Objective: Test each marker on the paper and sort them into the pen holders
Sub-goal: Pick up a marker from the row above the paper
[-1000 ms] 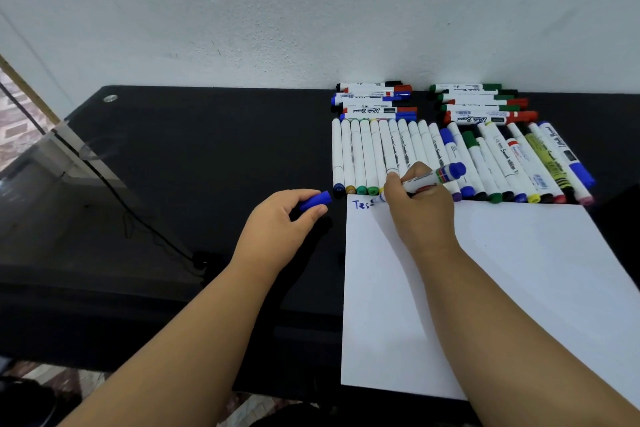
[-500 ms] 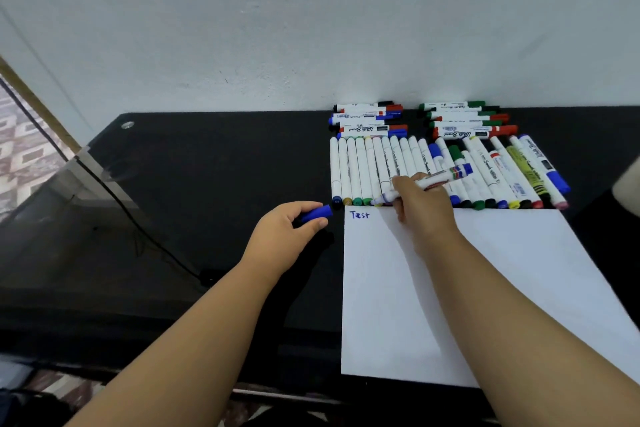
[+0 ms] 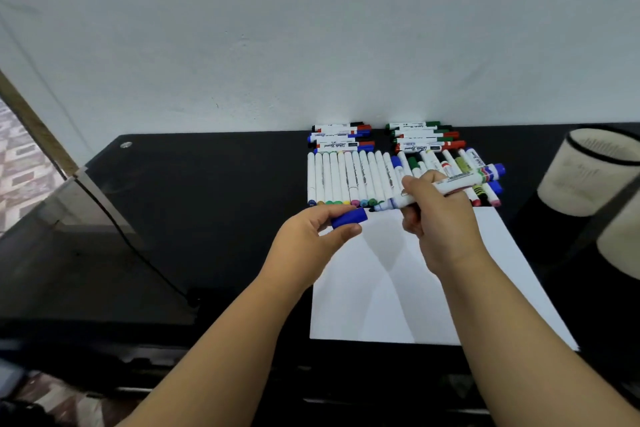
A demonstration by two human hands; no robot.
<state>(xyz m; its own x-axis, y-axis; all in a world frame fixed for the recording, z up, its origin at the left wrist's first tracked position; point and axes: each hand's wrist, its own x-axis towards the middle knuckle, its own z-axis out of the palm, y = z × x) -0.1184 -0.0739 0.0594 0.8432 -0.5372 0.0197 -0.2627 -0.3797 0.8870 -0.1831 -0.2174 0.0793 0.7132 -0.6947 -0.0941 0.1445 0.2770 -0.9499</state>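
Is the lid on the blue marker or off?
Off. The right hand holds the marker with its tip bare, and the left hand pinches the blue cap apart from it.

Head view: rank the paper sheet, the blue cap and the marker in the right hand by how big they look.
1. paper sheet
2. marker in the right hand
3. blue cap, pinched by the left hand

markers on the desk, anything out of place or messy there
Nothing stands out. The marker rows lie tidy above the paper. The only uncapped one is the blue marker in the right hand; its cap is in the left hand.
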